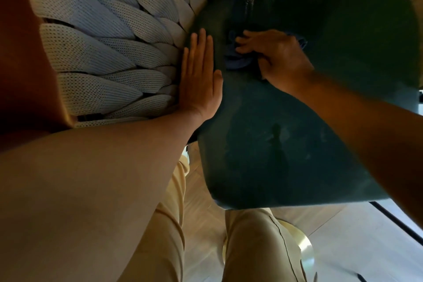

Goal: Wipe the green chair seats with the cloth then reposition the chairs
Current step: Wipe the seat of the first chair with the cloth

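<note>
the green chair seat (286, 144) fills the right of the view. the left hand (200, 82) lies flat on the seat's left edge, fingers (201, 46) straight and together, holding nothing. the right hand (274, 59) presses a dark blue cloth (235, 62) onto the seat near its back edge, fingers curled over the bunched fabric. just left of the seat sits a pale woven mesh surface (109, 52). beige trousers (258, 247) and light wooden floor (201, 201) show below the seat's front edge.
</note>
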A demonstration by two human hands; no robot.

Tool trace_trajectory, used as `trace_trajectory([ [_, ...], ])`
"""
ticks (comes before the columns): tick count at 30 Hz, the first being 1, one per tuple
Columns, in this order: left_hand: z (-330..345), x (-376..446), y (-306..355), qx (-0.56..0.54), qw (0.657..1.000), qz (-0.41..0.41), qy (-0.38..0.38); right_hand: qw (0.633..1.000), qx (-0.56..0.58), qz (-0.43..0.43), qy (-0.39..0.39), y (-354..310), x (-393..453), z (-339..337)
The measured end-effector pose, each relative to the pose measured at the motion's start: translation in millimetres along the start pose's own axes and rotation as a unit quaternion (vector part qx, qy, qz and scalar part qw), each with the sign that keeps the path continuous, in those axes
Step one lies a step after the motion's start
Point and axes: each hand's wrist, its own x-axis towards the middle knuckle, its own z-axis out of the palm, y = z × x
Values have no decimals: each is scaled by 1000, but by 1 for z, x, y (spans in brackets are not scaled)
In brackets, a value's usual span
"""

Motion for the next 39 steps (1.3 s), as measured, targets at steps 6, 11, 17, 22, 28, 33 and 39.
trace_trajectory([
  [6, -12, -1, 5, 18, 998, 44, -46, 990, 49, 54, -118, -11, -27, -19],
  [11, -18, 9, 19, 20, 983, 159, -94, 957, 124, 209, -158, -30, -64, -55],
  [17, -13, 51, 66, 90, 938, 302, -142, 865, 240, 385, 214, -25, -143, -72],
  [22, 8, 81, 123, 123, 894, 405, -144, 802, 114, 437, 392, 13, -153, -105],
  [28, 33, 95, 152, 156, 892, 395, -153, 843, -36, 459, 277, 43, -150, -81],
  [33, 37, 92, 148, 165, 889, 403, -144, 831, -34, 432, 350, 44, -153, -67],
  [39, 39, 96, 146, 122, 889, 417, -147, 896, -38, 307, 319, 28, -180, -45],
])
